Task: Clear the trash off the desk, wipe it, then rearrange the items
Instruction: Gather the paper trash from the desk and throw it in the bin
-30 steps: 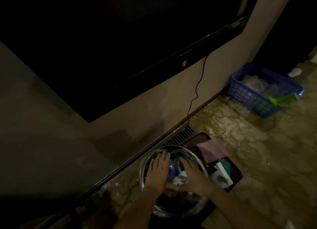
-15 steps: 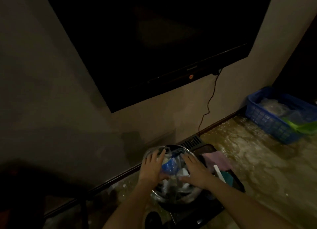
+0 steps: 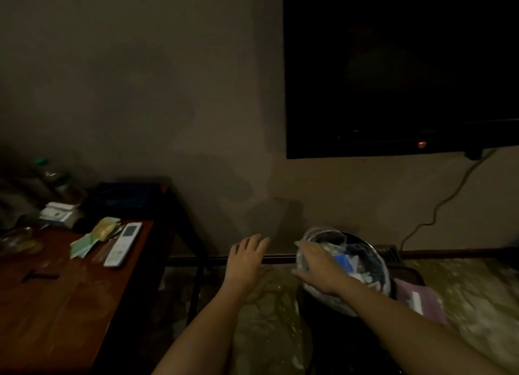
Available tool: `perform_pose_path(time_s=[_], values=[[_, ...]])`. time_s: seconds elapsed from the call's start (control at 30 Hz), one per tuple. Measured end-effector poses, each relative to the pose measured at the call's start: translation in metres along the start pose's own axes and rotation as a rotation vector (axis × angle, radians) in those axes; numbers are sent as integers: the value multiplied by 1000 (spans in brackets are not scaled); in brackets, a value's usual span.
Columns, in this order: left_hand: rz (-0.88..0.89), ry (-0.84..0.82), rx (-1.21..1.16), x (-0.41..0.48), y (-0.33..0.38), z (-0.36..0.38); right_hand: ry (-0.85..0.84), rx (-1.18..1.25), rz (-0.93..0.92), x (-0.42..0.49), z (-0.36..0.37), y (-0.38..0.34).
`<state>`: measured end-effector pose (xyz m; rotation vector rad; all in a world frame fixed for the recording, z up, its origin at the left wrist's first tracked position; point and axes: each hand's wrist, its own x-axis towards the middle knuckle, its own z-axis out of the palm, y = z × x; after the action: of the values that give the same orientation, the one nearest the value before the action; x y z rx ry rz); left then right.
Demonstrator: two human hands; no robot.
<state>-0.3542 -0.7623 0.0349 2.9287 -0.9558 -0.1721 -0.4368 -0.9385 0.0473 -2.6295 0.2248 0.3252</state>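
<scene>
A trash bin (image 3: 376, 284) lined with a clear bag stands on the floor at lower right, filled with white and blue scraps. My right hand (image 3: 316, 268) lies with straight fingers on the bag's left rim. My left hand (image 3: 247, 259) hovers open over the floor, left of the bin, holding nothing. The red-brown wooden desk (image 3: 56, 304) fills the lower left. On it lie a white remote (image 3: 123, 244), green and yellow papers (image 3: 95, 235) and a white stack (image 3: 57, 213).
A dark television (image 3: 393, 65) hangs on the wall above the bin, its cable (image 3: 438, 206) trailing down. A dark box (image 3: 126, 197) and a bottle (image 3: 53, 178) stand at the desk's back. A pink item (image 3: 421, 298) lies right of the bin. Mottled floor spreads between.
The view has swung left, bringing the desk in. My left hand has left the bin and moved left over the floor; my right hand stays at the bag's rim.
</scene>
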Motion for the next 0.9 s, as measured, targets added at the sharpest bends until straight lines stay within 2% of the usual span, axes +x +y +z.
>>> perform_pose_path(time_s=[0.23, 0.4, 0.53, 0.63, 0.9], values=[[-270, 84, -62, -101, -119, -11, -34, -89, -252, 20, 40, -142], [-438, 89, -126, -225, -241, -7, -130, -151, -388, 19, 118, -269], [-607, 74, -57, -330, -335, -3, -202, -224, -529, 13, 187, -387], [-743, 79, -30, -399, -391, -10, -234, -179, -572, 7, 222, -466], [-905, -18, -58, -500, -493, -5, -362, -255, -619, 14, 284, -563]])
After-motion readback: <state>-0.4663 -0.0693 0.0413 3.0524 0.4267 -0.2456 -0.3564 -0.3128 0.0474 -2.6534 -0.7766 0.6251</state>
